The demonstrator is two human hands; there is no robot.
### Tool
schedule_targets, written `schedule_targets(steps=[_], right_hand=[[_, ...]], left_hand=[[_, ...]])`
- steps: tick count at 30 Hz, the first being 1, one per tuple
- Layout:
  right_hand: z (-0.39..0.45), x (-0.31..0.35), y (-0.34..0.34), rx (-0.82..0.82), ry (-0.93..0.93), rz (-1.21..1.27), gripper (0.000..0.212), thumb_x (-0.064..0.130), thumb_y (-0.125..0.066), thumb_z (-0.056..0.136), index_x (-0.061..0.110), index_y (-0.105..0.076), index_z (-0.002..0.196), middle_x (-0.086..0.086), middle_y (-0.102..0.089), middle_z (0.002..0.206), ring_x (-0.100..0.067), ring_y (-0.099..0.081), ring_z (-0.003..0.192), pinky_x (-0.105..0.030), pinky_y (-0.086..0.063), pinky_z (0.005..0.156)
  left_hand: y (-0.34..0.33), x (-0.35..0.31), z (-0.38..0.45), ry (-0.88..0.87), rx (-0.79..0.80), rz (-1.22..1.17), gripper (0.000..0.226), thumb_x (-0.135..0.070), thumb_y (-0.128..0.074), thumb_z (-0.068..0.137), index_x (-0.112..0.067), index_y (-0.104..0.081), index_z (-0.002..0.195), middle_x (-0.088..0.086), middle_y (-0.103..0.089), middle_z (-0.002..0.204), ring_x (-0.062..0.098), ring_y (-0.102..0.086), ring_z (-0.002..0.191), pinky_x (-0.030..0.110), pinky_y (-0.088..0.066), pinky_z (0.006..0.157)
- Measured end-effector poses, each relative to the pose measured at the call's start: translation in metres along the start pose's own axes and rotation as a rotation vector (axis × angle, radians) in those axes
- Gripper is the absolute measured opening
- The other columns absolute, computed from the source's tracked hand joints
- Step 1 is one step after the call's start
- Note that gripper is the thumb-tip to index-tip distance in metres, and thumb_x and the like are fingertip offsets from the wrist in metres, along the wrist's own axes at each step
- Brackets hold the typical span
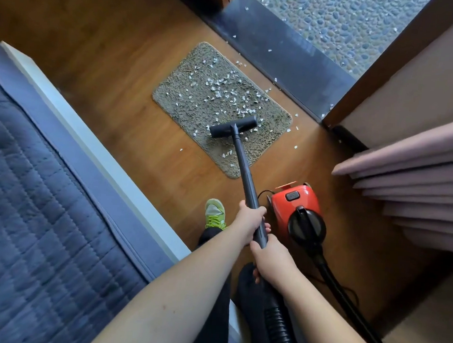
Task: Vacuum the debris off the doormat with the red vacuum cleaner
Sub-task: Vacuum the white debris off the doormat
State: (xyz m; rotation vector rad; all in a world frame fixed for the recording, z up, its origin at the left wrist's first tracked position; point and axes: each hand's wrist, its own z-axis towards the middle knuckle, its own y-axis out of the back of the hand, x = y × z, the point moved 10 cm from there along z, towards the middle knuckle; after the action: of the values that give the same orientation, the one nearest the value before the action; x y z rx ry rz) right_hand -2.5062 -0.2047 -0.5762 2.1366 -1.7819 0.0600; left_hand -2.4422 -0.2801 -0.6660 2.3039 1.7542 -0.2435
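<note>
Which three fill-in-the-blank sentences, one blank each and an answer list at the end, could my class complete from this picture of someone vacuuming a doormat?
1. The left hand and right hand both hold the dark ____ of the vacuum.
2. The floor nozzle rests on the ____, among white debris.
3. The body of the vacuum cleaner standing on the wooden floor is coloured ____.

Missing words: wand; doormat; red

Head camera looks steeply down (wide-angle) at the floor [136, 66].
</note>
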Motion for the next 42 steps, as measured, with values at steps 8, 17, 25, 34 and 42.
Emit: schedule_targets(steps=[8, 17, 25, 34, 42], right_hand=[[0.015, 0.04, -0.001, 0.094, -0.018, 0.134, 0.033, 0.027, -0.056, 0.092, 0.01, -0.047, 0.119, -0.009, -0.065, 0.079, -0.016, -0.06, 0.045, -0.026, -0.051, 0.043], [-0.029, 0.023, 0.005, 0.177, -0.031, 0.232, 0.043, 0.011, -0.057, 0.089, 0.016, -0.036, 0.127, -0.011, -0.063, 0.076, -0.021, -0.062, 0.053, -0.037, -0.06, 0.056], [-0.078, -0.008, 0.011, 0.126, -0.058, 0.082, 0.048, 0.02, -0.054, 0.09, 0.019, -0.032, 0.132, -0.018, -0.063, 0.105, -0.033, -0.07, 0.079, -0.042, -0.062, 0.064], [-0.104, -0.024, 0.023, 0.083, -0.009, -0.225, 0.064, 0.028, -0.048, 0.09, 0.026, -0.022, 0.148, -0.011, -0.067, 0.105, -0.022, -0.069, 0.072, -0.031, -0.057, 0.067], [-0.093, 0.005, 0.013, 0.13, 0.027, -0.284, 0.058, 0.025, -0.051, 0.09, 0.023, -0.031, 0.145, -0.001, -0.063, 0.094, -0.008, -0.06, 0.054, -0.016, -0.04, 0.044]], left_hand=[[0.012, -0.045, 0.001, -0.051, -0.025, 0.048, 0.043, 0.001, -0.054, 0.092, -0.017, -0.032, 0.125, 0.016, -0.051, 0.082, 0.02, -0.053, 0.057, 0.028, -0.049, 0.048], [0.003, -0.029, -0.008, -0.032, -0.01, 0.075, 0.045, -0.006, -0.056, 0.091, -0.017, -0.037, 0.131, 0.016, -0.057, 0.095, 0.018, -0.058, 0.062, 0.026, -0.052, 0.048], [-0.007, -0.006, -0.043, -0.011, 0.012, 0.072, 0.065, -0.007, -0.057, 0.092, -0.022, -0.027, 0.148, 0.019, -0.056, 0.107, 0.017, -0.058, 0.059, 0.027, -0.052, 0.049], [-0.014, 0.021, -0.075, 0.086, 0.059, 0.142, 0.08, -0.007, -0.058, 0.092, -0.035, -0.009, 0.15, 0.013, -0.053, 0.107, 0.021, -0.064, 0.067, 0.039, -0.062, 0.063], [0.013, 0.012, -0.066, 0.121, 0.011, 0.26, 0.092, -0.011, -0.054, 0.094, -0.024, 0.013, 0.156, 0.015, -0.054, 0.126, 0.019, -0.065, 0.069, 0.036, -0.061, 0.071]])
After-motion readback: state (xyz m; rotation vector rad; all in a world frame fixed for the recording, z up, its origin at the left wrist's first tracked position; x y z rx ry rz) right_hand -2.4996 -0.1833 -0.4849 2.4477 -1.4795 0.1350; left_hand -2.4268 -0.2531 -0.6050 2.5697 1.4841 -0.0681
